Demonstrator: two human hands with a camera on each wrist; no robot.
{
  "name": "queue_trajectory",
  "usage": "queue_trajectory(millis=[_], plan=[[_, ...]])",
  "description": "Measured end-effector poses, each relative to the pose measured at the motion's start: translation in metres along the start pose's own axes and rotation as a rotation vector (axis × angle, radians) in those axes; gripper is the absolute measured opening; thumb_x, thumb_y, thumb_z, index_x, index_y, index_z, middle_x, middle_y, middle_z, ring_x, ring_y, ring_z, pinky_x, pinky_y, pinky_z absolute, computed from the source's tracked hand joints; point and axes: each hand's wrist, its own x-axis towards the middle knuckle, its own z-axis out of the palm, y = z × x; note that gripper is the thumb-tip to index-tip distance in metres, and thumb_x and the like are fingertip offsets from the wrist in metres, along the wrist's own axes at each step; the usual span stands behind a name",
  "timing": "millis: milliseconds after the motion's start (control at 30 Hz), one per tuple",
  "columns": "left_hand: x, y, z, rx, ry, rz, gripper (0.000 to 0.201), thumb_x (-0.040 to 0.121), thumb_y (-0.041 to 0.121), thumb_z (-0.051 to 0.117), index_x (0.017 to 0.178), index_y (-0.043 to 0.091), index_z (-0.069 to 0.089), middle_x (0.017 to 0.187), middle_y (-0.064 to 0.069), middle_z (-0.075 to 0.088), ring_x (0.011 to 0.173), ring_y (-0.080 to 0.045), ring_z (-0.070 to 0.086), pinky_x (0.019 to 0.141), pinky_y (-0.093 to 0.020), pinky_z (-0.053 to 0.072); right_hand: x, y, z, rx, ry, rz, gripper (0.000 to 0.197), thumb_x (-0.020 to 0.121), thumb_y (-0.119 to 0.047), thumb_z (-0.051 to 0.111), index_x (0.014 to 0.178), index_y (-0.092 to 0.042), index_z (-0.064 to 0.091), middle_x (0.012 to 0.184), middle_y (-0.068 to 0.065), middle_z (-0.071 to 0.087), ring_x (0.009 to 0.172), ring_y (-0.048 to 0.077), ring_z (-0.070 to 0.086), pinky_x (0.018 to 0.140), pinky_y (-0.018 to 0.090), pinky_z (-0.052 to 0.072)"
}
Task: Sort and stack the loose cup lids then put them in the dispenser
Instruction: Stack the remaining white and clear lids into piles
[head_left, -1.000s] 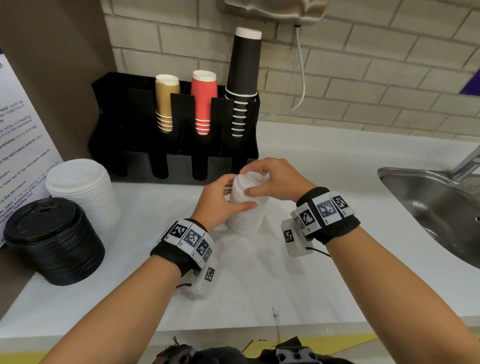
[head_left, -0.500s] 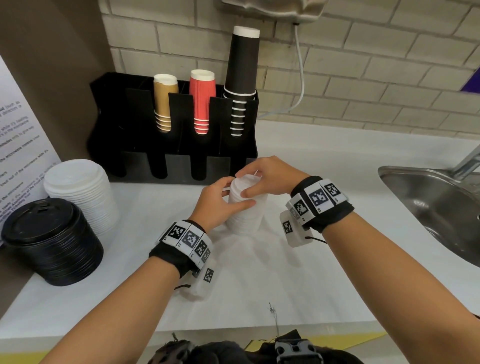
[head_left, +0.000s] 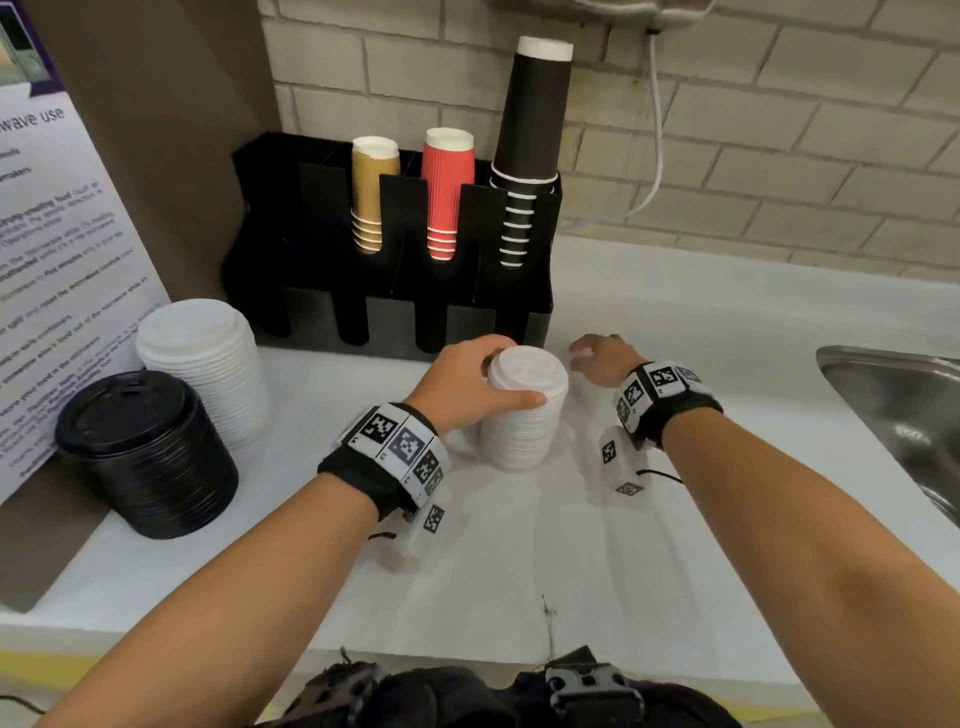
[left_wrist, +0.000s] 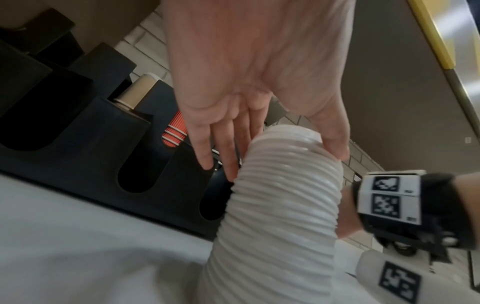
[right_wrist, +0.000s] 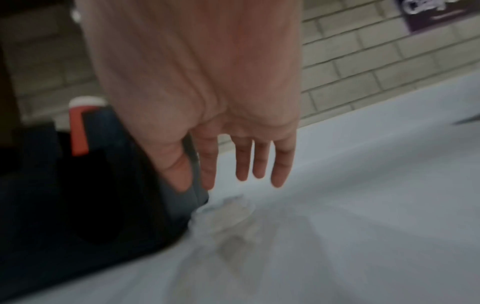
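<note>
Holding the tall stack of small white plastic cup lids (head_left: 523, 410) near its top, the left hand (head_left: 467, 387) has its thumb on the near side and its fingers round the far side. The stack stands upright on the white counter (head_left: 519, 561), just in front of the black cup dispenser with long slots (head_left: 395, 270). The right hand (head_left: 602, 358) is off the stack, just to the right of it. Its fingers are straight and loose above the counter, and it holds nothing.

These lids look thin and very light. Each one would bend if squeezed hard. Pressed together they make a ribbed tube, as the left wrist view shows, so the stack (left_wrist: 280, 205) is stiffer than one lid. But it is tall and thin, so it could lean, or come apart in the middle, if it is lifted by the top alone. The plastic looks smooth, so it may slip a bit.

A good way to lift it, I think, is one hand round the top and the other low down near the bottom, with a soft squeeze.

Two more piles wait at the left: a wide stack of white lids (head_left: 205, 364) and a wide stack of black lids (head_left: 145, 452). They touch or nearly touch each other.
</note>
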Motion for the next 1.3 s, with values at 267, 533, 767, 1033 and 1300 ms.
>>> queue_trajectory(millis=[267, 533, 767, 1033, 1300], plan=[[-0.002, 0.001, -0.002, 0.034, -0.024, -0.007, 0.059, 0.069, 0.036, 0.086, 0.120, 0.023, 0.061, 0.116, 0.010, 0.064, 0.109, -0.008, 0.058, 0.093, -0.023, 0.048, 0.034, -0.007, 0.024, -0.362, 0.020, -0.008, 0.047, 0.090, -0.036, 0.052, 0.135, -0.022, 0.046, 0.145, 0.012, 0.030, 0.134, 0.032, 0.028, 0.110, 0.042, 0.028], [-0.004, 0.001, -0.001, 0.032, -0.027, -0.014, 0.058, 0.069, 0.037, 0.085, 0.119, 0.027, 0.059, 0.114, 0.016, 0.062, 0.105, 0.000, 0.055, 0.085, -0.011, 0.042, 0.044, -0.005, 0.015, -0.186, -0.026, -0.037, 0.072, 0.077, -0.047, 0.071, 0.133, -0.019, 0.036, 0.112, 0.008, 0.055, 0.098, 0.028, 0.057, 0.077, 0.033, 0.046], [-0.006, -0.003, 0.006, 0.025, 0.004, 0.007, 0.057, 0.071, 0.035, 0.084, 0.121, 0.028, 0.058, 0.120, 0.010, 0.061, 0.110, -0.008, 0.056, 0.092, -0.021, 0.045, 0.024, 0.008, -0.020, 0.394, 0.189, 0.041, 0.049, 0.075, -0.043, 0.070, 0.115, -0.021, 0.055, 0.112, 0.009, 0.058, 0.092, 0.024, 0.061, 0.077, 0.032, 0.054], [-0.011, -0.001, 0.011, -0.030, 0.058, 0.049, 0.062, 0.068, 0.030, 0.087, 0.123, 0.028, 0.057, 0.117, 0.008, 0.056, 0.108, -0.009, 0.056, 0.089, -0.015, 0.042, -0.066, -0.018, -0.047, 0.690, -0.101, -0.403, 0.025, 0.083, -0.019, 0.067, 0.101, -0.035, 0.062, 0.089, 0.000, 0.064, 0.081, 0.009, 0.062, 0.068, 0.019, 0.050], [-0.017, -0.005, 0.022, -0.109, 0.117, 0.029, 0.083, 0.069, 0.035, 0.086, 0.141, 0.025, 0.045, 0.129, 0.014, 0.055, 0.112, -0.002, 0.054, 0.082, -0.007, 0.042, -0.094, -0.043, -0.038, 0.175, 0.002, -0.549, 0.041, 0.078, -0.027, 0.073, 0.117, -0.032, 0.061, 0.104, 0.000, 0.057, 0.094, 0.013, 0.054, 0.072, 0.014, 0.042]])
